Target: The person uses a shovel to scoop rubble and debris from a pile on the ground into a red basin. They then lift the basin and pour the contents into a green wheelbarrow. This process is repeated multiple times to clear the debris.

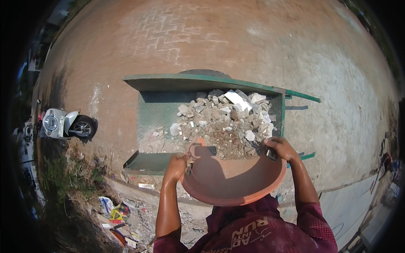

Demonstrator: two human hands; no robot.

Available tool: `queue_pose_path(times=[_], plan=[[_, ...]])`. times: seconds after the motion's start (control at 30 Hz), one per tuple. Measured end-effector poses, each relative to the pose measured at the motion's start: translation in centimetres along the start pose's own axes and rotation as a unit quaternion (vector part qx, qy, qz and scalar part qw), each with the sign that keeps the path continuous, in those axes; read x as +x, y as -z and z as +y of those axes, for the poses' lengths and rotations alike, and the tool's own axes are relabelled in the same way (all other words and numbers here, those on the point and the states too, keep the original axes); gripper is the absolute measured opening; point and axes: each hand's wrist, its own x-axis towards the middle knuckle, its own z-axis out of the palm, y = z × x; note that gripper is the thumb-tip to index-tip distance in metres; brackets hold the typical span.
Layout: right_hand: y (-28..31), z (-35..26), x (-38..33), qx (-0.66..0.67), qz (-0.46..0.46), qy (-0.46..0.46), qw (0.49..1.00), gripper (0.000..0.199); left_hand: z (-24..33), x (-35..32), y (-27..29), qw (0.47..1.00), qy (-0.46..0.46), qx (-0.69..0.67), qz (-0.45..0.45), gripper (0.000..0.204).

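An orange-brown round basin (249,179) is in both my hands, tilted with its far side low over a green metal cart (158,114). My left hand (177,166) is closed on the basin's left rim. On its right rim my right hand (282,149) is closed too, beside a small dark piece (271,155) whose kind I cannot make out. Shadows fall across the basin's inside, which has little loose matter in it. Broken rubble (219,122) lies heaped in the cart beyond the basin, with a white flat fragment (238,100) at its far side.
Two green handles (303,95) stick out at the cart's right end. A white scooter (63,123) stands at the left, on reddish paving (236,46). Weeds (71,179) and scattered litter (119,213) lie near left; a pale slab (350,211) is at near right.
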Motion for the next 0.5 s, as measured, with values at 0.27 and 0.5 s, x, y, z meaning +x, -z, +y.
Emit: queue_pose_path(times=[0.27,0.5], plan=[[1.0,-0.8,3.8,0.068,0.024,0.050,0.996,0.020,2.4,3.3,-1.2,0.994,-0.101,-0.031,0.037,0.027],[0.2,2.9,12.7,0.107,0.089,0.063,0.988,0.028,1.9,9.1,-1.0,0.987,-0.120,0.026,0.103,0.029]])
